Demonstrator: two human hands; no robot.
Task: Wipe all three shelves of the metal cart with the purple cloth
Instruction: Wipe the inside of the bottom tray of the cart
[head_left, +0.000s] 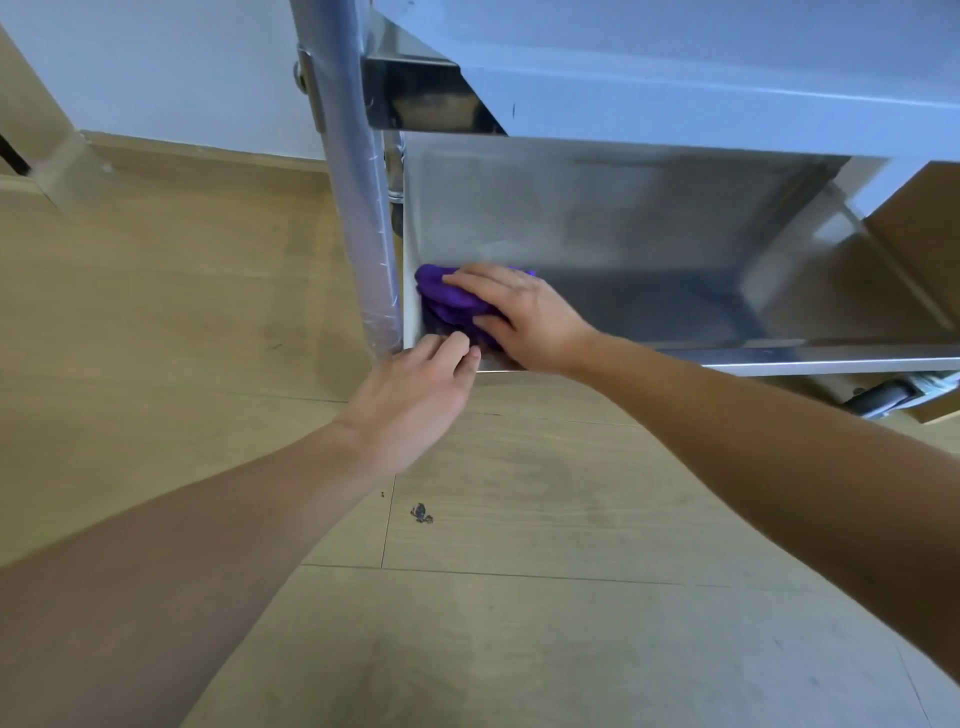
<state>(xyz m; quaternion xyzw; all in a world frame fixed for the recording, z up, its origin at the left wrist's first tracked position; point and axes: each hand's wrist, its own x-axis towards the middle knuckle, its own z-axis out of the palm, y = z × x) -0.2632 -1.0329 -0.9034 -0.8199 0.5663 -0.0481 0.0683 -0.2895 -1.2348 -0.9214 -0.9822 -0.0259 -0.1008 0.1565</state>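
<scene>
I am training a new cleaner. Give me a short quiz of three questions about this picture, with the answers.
1. True or false: the right hand lies flat on the purple cloth.
2. Where on the lowest shelf is the cloth? A) at its left end B) in the middle C) at its right end
3. Fill in: the small dark stain lies on the ____.
Key: 1 true; 2 A; 3 floor.
</scene>
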